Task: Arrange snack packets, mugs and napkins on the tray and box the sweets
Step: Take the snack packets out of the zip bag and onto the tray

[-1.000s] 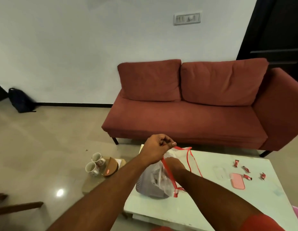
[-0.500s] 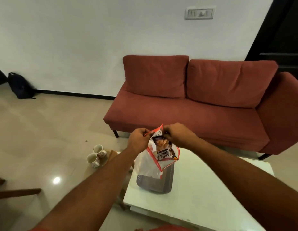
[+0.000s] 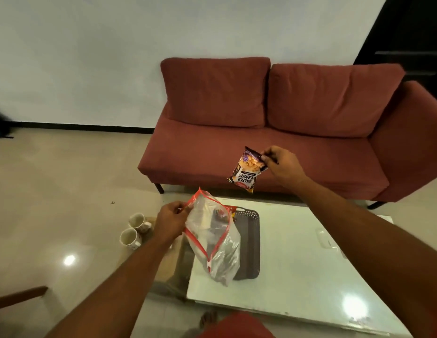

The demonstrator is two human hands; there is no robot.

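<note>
My right hand point(image 3: 282, 164) pinches the top corner of a salted-peanuts packet point(image 3: 248, 170), held in the air above the sofa's front edge. My left hand point(image 3: 170, 222) grips the red-zippered rim of a clear plastic bag point(image 3: 213, 236) that hangs over the left end of a grey perforated tray point(image 3: 249, 240) on the white table. More packets show dimly inside the bag. Two patterned mugs point(image 3: 133, 230) stand on the floor to the left of the table.
A white low table point(image 3: 298, 259) lies in front of me, with a clear box lid point(image 3: 325, 237) near its right side. A red sofa point(image 3: 261, 132) stands behind it. A cardboard piece point(image 3: 167, 267) lies on the floor by the table's left edge.
My right hand has pulled the peanuts packet out of the bag and lifted it up to the right. My left hand has lowered the bag toward the tray.
</note>
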